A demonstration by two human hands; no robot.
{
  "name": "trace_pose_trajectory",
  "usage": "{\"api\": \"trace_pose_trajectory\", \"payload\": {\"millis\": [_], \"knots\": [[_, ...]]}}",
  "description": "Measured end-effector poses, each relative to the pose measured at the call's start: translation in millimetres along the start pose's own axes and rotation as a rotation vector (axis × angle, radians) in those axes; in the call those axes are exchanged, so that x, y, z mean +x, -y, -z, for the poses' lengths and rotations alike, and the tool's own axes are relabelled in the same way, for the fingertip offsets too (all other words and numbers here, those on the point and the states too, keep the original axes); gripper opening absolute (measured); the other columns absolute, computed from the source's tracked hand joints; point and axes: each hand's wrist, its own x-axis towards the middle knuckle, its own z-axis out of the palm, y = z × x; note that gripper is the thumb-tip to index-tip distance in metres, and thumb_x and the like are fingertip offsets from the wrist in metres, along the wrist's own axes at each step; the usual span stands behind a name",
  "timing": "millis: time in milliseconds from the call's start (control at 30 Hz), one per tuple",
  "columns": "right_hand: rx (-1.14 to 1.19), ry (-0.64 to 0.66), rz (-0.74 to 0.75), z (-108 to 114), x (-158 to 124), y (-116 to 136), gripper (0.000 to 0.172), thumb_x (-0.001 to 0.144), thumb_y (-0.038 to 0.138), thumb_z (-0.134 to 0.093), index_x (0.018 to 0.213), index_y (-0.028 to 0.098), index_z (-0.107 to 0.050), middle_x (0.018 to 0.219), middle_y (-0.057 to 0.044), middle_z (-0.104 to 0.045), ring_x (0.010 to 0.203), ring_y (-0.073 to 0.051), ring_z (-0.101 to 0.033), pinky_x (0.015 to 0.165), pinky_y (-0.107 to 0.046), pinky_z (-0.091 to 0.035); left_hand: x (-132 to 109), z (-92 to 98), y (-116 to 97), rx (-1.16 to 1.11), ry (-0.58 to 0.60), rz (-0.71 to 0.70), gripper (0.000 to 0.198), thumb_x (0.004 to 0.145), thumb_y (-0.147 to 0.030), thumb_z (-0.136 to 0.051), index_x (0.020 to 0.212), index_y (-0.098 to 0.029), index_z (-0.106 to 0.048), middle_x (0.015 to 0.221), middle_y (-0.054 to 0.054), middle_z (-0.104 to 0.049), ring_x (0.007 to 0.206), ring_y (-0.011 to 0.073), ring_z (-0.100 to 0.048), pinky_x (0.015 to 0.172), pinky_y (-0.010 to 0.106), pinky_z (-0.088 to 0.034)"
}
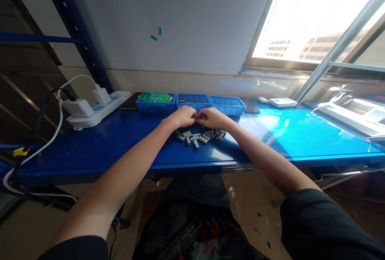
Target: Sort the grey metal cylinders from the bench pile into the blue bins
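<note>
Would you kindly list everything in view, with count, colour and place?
table: one, blue, beneath hands
metal pieces: many, silvery, on table
bins: three, blue, along table's back
green material: one heap, green, left bin
power strip: one, white, table's left
plugs: two, white, in strip
dark slab: one, black, left of bins
flat case: one, white, near window
window: one, bright white, upper right
wall: one, grey, behind table
tape bits: two, blue, on wall
rack: one, blue, left
left hand: one, bare, centre
right hand: one, bare, centre
sleeves: two, black, lower corners

Workshop. Blue bench bears three plastic bins, loose metal pieces and a power strip. Blue rack frame stands at left.
</note>
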Motion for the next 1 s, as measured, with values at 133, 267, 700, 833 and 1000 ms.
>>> {"api": "trace_pose_trajectory", "payload": {"millis": [133, 267, 700, 833, 1000], "knots": [[0.082, -0.135, -0.014, -2, 2, 1, 0.018, 0.084, 0.028, -0.058, 0.093, 0.016, -0.068, 0.071, 0.000, -0.063, 0.064, -0.012, -0.052, 0.059, -0.022, -0.033, 2, 1.8, 6, -0.248, -0.140, 0.058, 0.017, 0.080, -0.023, -0.059, 0.093, -0.016, -0.066, 0.091, 0.007, -0.073, 0.084, 0.0180, -0.068, 0.074, 0.025, -0.051], [0.111, -0.238, 0.061, 2, 0, 1, 0.017, 0.082, 0.022, -0.057, 0.095, 0.017, -0.067, 0.075, -0.001, -0.061, 0.069, -0.013, -0.053, 0.066, -0.022, -0.037, 4, 0.2, 8, -0.516, -0.229, 0.088, 0.027, 0.081, -0.035, -0.064, 0.098, -0.016, -0.057, 0.088, 0.006, -0.072, 0.078, 0.0166, -0.067, 0.069, 0.026, -0.052], [-0.222, -0.525, -0.627, 49, -20, -49, 0.033, 0.086, 0.040, -0.053, 0.101, 0.015, -0.068, 0.099, -0.016, -0.068, 0.095, -0.032, -0.061, 0.082, -0.042, -0.045, -15, 15.8, -6, -0.114, 0.248, -0.142, 0.033, 0.076, -0.047, -0.061, 0.095, -0.022, -0.069, 0.100, 0.006, -0.070, 0.082, 0.0185, -0.064, 0.064, 0.023, -0.045], [-0.146, -0.480, -0.583, 44, -17, -38, 0.035, 0.086, 0.045, -0.052, 0.101, 0.019, -0.070, 0.094, -0.012, -0.070, 0.090, -0.028, -0.063, 0.077, -0.036, -0.045, -14, 15.0, -9, -0.051, 0.155, -0.111, 0.026, 0.079, -0.042, -0.059, 0.089, -0.020, -0.069, 0.091, 0.006, -0.071, 0.076, 0.0179, -0.064, 0.060, 0.023, -0.043], [0.118, -0.342, -0.191, 28, -6, 8, 0.030, 0.087, 0.041, -0.052, 0.081, 0.017, -0.070, 0.068, -0.002, -0.065, 0.065, -0.015, -0.056, 0.059, -0.024, -0.036, -11, 14.1, -3, -0.047, -0.228, -0.060, 0.025, 0.083, -0.038, -0.056, 0.095, -0.018, -0.065, 0.086, 0.006, -0.069, 0.078, 0.0198, -0.064, 0.067, 0.026, -0.045]]}}
